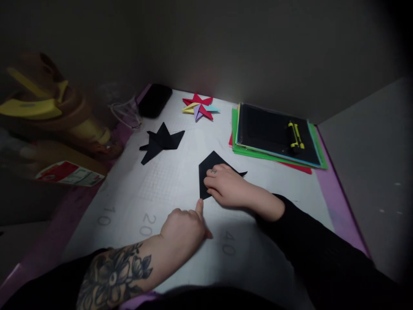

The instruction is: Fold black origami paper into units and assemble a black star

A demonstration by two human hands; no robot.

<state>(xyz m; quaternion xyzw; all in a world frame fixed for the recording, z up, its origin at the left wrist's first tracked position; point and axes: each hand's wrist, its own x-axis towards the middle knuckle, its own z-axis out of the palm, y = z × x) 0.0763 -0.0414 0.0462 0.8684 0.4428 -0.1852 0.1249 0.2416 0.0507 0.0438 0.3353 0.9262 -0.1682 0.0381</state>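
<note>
A piece of folded black paper (207,167) lies flat on the white table mat, partly covered by my right hand. A thin pointed strip of it sticks out past the knuckles on the right. My right hand (229,186) is closed, with curled fingers pressed down on the paper. At the paper's lower left corner, the outstretched index finger of my left hand (184,226) touches the tip. Its thumb stands apart while the other fingers are bent under, and I see nothing held there. A folded black paper figure (162,140) with several points rests to the left.
Farther back are a multicoloured paper star (200,106) and a black phone (155,100). A stack of coloured paper (264,127) on the right carries a small yellow-and-black tool (296,135). Brown and yellow objects (58,103) crowd the left edge; grey walls enclose the table.
</note>
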